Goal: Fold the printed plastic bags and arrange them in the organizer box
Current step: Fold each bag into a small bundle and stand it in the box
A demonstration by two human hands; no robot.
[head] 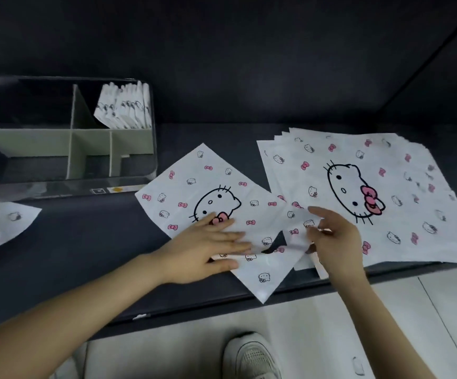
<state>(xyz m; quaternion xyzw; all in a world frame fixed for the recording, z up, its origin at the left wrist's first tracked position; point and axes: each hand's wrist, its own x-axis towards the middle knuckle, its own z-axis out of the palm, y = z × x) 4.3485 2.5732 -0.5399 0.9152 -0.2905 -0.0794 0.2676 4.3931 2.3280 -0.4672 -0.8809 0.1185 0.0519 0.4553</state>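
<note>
Pressing printed bag (194,181), left hand (205,250) flat

Bare left hand (208,247) and right hand (334,239), bare forearms (90,305), pale mesh-topped sneaker (252,356)

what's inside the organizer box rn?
A row of folded printed bags stands in the organizer box's back-right compartment. Green dividers show elsewhere; glare on the clear front wall hides the front compartments' floors.
</note>
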